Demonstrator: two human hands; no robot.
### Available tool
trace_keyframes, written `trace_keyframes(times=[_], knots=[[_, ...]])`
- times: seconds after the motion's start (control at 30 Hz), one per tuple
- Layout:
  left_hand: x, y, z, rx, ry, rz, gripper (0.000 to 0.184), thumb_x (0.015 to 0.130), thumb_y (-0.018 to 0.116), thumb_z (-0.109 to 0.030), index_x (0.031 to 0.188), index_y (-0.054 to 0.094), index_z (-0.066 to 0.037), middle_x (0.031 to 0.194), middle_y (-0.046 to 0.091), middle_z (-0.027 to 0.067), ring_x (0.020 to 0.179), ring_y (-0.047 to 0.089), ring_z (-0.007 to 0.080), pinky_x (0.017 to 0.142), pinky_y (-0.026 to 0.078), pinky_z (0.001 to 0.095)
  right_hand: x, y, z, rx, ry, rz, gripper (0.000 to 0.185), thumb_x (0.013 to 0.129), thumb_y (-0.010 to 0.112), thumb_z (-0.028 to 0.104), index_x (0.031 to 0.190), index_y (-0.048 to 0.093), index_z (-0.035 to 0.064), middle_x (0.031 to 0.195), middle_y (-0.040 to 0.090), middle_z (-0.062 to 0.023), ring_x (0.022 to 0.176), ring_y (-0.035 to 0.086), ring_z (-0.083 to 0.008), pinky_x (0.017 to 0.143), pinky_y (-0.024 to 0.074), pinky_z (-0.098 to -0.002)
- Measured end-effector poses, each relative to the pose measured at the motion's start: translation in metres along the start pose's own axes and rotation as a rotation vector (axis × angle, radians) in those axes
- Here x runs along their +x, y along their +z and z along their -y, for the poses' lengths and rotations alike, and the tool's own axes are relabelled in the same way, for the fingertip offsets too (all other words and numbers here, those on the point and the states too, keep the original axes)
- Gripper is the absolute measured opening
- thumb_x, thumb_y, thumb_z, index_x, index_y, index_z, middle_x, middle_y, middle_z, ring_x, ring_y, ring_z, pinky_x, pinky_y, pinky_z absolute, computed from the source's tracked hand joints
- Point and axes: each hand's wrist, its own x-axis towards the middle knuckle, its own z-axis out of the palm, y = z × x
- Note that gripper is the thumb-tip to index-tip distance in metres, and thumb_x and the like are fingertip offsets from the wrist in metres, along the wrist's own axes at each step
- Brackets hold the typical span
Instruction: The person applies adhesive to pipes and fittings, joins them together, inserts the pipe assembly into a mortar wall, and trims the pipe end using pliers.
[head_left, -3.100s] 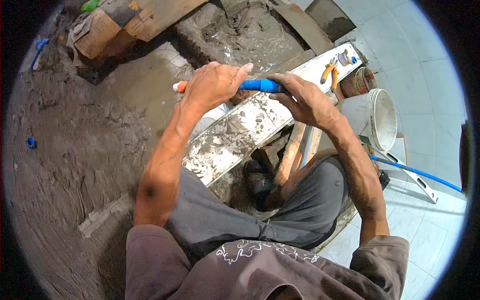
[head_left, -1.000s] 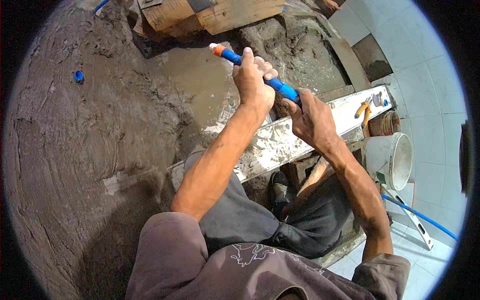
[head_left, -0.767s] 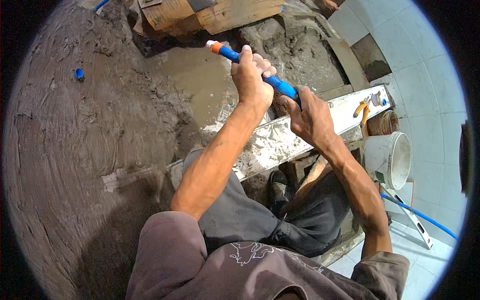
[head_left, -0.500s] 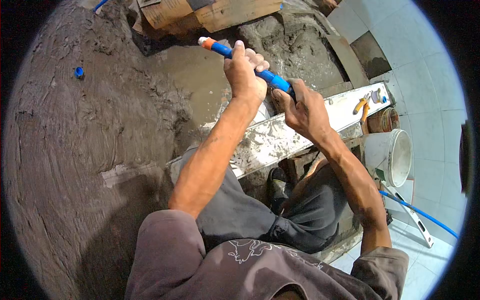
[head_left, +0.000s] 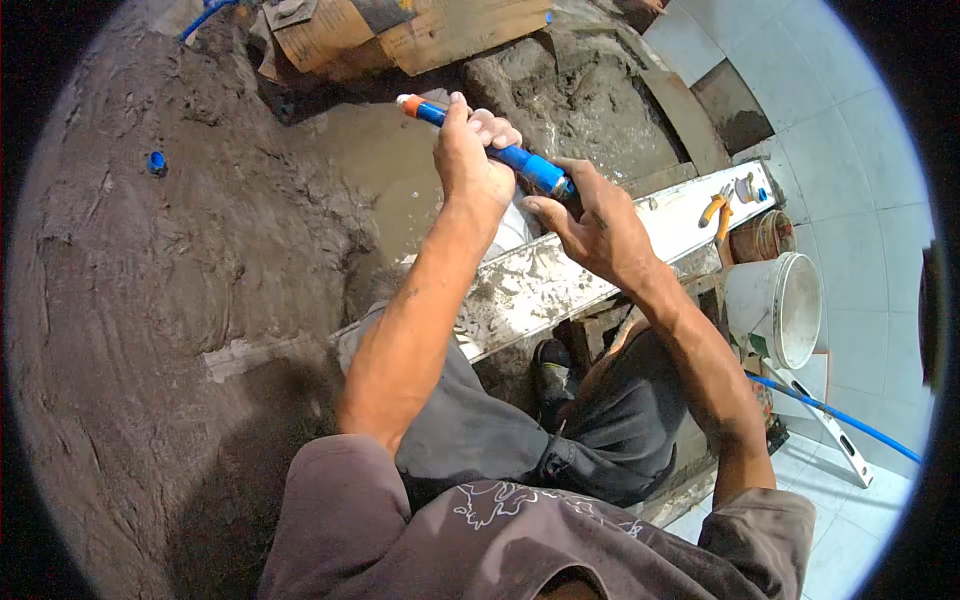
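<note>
My left hand is wrapped around a short blue pipe, held slantwise above muddy water. An orange fitting with a whitish tip is on the pipe's upper left end. At its lower right end is a wider blue coupling. Beside that end is my right hand, thumb and fingers apart, the fingertips close to the coupling's mouth. I cannot tell whether they touch it.
A mud-smeared white board crosses in front of me, with orange-handled pliers on it. A white bucket, a spirit level and a blue pipe are at right. Wet mortar spreads left; cardboard lies behind.
My right hand has loosened from the coupling, its thumb now apart and the coupling's end uncovered. My left hand has shifted slightly left and down with the pipe.
</note>
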Motion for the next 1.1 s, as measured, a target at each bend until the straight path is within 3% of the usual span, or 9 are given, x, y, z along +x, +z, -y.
trace_keyframes(times=[0.17,0.2,0.27,0.4,0.5,0.63,0.8,1.0,1.1], knots=[[-0.001,-0.001,-0.003,-0.075,-0.034,0.156,0.038,0.1,0.057,-0.036,0.07,0.043,-0.018,0.057,0.041,-0.0057,0.046,0.039,0.0077,0.048,0.038,0.0252,0.008,-0.003,0.012,-0.027,0.064,-0.006,0.042,0.089,0.073,0.023,0.12,0.054,0.0026,0.097,0.066,-0.0255,0.085,0.066,-0.0439,0.072,0.0522,-0.0471],[-0.002,0.007,-0.007,-0.143,-0.051,0.046,0.035,0.099,0.059,-0.037,0.073,0.045,-0.018,0.056,0.042,-0.006,0.045,0.04,0.0076,0.047,0.039,0.0252,0.014,-0.002,0.014,-0.021,0.025,-0.024,0.04,0.089,0.072,0.021,0.12,0.054,0.0021,0.097,0.066,-0.026,0.086,0.066,-0.044,0.073,0.0524,-0.0464],[-0.003,0.004,-0.015,-0.049,0.073,0.127,0.032,0.098,0.059,-0.041,0.083,0.049,-0.015,0.064,0.049,-0.0004,0.057,0.051,0.0147,0.059,0.046,0.0326,0.027,0.003,0.014,0.075,-0.095,-0.094,0.032,0.091,0.069,0.018,0.116,0.059,0.0002,0.096,0.066,-0.0283,0.087,0.067,-0.0445,0.074,0.0526,-0.0443],[-0.005,0.016,-0.062,0.076,0.351,0.24,0.034,0.097,0.05,-0.045,0.101,0.052,-0.011,0.084,0.063,0.01,0.078,0.062,0.0288,0.075,0.049,0.0447,0.078,0.006,0.025,0.458,0.045,0.04,0.031,0.095,0.067,0.023,0.115,0.062,-0.0016,0.085,0.066,-0.0074,0.072,0.061,-0.0113,0.062,0.0488,-0.0266],[0.003,0.013,-0.107,0.273,0.624,0.173,0.038,0.097,0.047,-0.043,0.115,0.049,-0.009,0.098,0.067,0.0142,0.089,0.065,0.0303,0.078,0.049,0.0442,0.129,0.031,0.046,0.614,0.001,0.162,0.033,0.095,0.067,0.024,0.114,0.063,-0.0018,0.084,0.066,-0.0073,0.069,0.061,-0.0121,0.062,0.0488,-0.0268],[0.013,0.004,-0.163,0.352,0.669,0.096,0.04,0.097,0.05,-0.036,0.125,0.04,-0.01,0.123,0.061,0.0157,0.115,0.057,0.0317,0.102,0.04,0.0529,0.201,0.091,0.052,0.706,-0.197,0.171,0.036,0.094,0.069,0.025,0.116,0.063,-0.0022,0.087,0.069,-0.0079,0.072,0.063,-0.0108,0.065,0.0512,-0.026],[0.018,0.004,-0.212,0.554,0.747,0.127,0.033,0.103,0.046,-0.032,0.126,0.04,-0.009,0.129,0.057,0.0177,0.118,0.054,0.0337,0.103,0.039,0.056,0.234,0.123,0.084,0.915,-0.209,0.237,0.036,0.095,0.068,0.023,0.119,0.062,-0.0024,0.093,0.071,-0.0091,0.086,0.069,-0.0139,0.076,0.0572,-0.0276],[0.013,-0.005,-0.226,0.58,0.751,0.044,0.036,0.104,0.048,-0.032,0.128,0.042,-0.006,0.135,0.054,0.0206,0.123,0.052,0.0354,0.103,0.041,0.0558,0.243,0.132,0.092,0.823,-0.249,0.295,0.037,0.097,0.065,0.023,0.121,0.059,-0.0033,0.096,0.068,-0.0079,0.085,0.066,-0.0139,0.078,0.055,-0.0249],[0.021,-0.005,-0.231,0.51,0.729,0.08,0.035,0.103,0.049,-0.031,0.129,0.043,-0.008,0.136,0.055,0.0175,0.123,0.052,0.0356,0.104,0.04,0.0562,0.25,0.132,0.091,0.773,-0.345,0.277,0.034,0.095,0.067,0.02,0.119,0.062,-0.0032,0.086,0.068,-0.0064,0.079,0.065,-0.0109,0.071,0.0549,-0.0249]])
